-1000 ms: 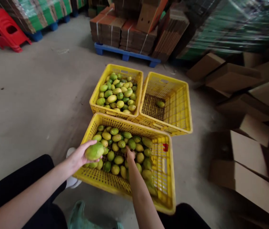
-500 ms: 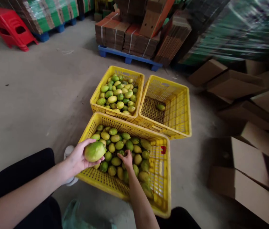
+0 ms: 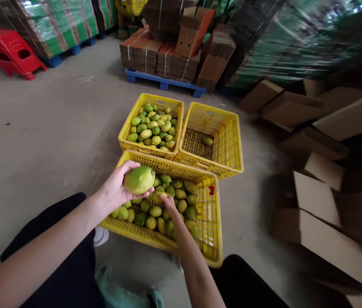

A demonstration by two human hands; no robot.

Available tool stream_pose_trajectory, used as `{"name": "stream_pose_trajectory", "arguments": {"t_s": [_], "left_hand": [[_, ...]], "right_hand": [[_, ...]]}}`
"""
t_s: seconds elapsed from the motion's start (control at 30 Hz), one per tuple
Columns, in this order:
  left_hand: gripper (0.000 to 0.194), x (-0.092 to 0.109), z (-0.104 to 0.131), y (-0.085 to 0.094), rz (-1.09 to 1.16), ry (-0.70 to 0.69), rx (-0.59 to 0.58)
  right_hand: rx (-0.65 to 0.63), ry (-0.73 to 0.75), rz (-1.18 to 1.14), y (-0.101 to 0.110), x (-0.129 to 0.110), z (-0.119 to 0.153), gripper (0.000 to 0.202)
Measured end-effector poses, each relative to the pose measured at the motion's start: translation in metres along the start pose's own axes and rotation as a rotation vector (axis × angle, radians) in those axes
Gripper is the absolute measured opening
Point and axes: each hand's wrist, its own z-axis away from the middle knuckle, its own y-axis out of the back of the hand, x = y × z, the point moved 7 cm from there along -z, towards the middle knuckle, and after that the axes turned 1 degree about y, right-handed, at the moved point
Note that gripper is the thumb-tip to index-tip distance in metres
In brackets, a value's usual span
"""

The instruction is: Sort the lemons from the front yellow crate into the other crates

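A large green-yellow fruit (image 3: 139,179) rests in my left hand (image 3: 116,190), its fingers curled round it above the left part of the near yellow crate (image 3: 215,222). My right hand (image 3: 168,201) is inside that crate, its fingers on a yellowish fruit (image 3: 157,195) just right of and below the held one. Many green and yellow fruits lie in the near crate. Behind it, the back-left crate (image 3: 123,136) is piled with similar fruits. The back-right crate (image 3: 239,149) has one fruit (image 3: 208,141) on its bottom.
A red stool (image 3: 9,51) stands at the far left. Bundled flat cardboard (image 3: 177,64) lies on a blue pallet (image 3: 164,81) behind the crates. Open cardboard boxes (image 3: 331,239) are on the right. A teal bag-like item (image 3: 119,291) lies near my legs.
My left hand has moved up and right with the large fruit. My right hand has risen a little and now has a yellowish fruit at its fingers. The view has shifted slightly.
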Motion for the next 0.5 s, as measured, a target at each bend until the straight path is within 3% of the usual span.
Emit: {"name": "stream_pose_trajectory", "arguments": {"t_s": [0.1,0.2,0.3,0.37,0.43,0.5], "left_hand": [[0.034,0.019,0.008,-0.015,0.025,-0.134,-0.094],[0.038,0.028,0.007,-0.022,0.077,-0.202,-0.159],[0.042,0.023,0.002,-0.026,0.166,-0.102,-0.245],[0.044,0.015,0.002,-0.028,0.224,-0.010,-0.317],[0.044,0.005,0.004,-0.029,0.256,0.046,-0.350],[0.044,-0.006,0.003,-0.028,0.280,0.062,-0.327]], "right_hand": [[0.036,0.057,-0.278,0.024,-0.045,0.007,0.030],[0.083,0.168,-0.484,0.067,-0.094,0.028,0.036],[0.134,0.263,-0.756,0.117,-0.132,0.070,0.043],[0.125,0.288,-1.144,0.141,-0.145,0.105,0.044],[0.078,0.321,-1.412,0.153,-0.153,0.139,0.046],[0.036,0.349,-1.518,0.154,-0.156,0.164,0.049]]}}
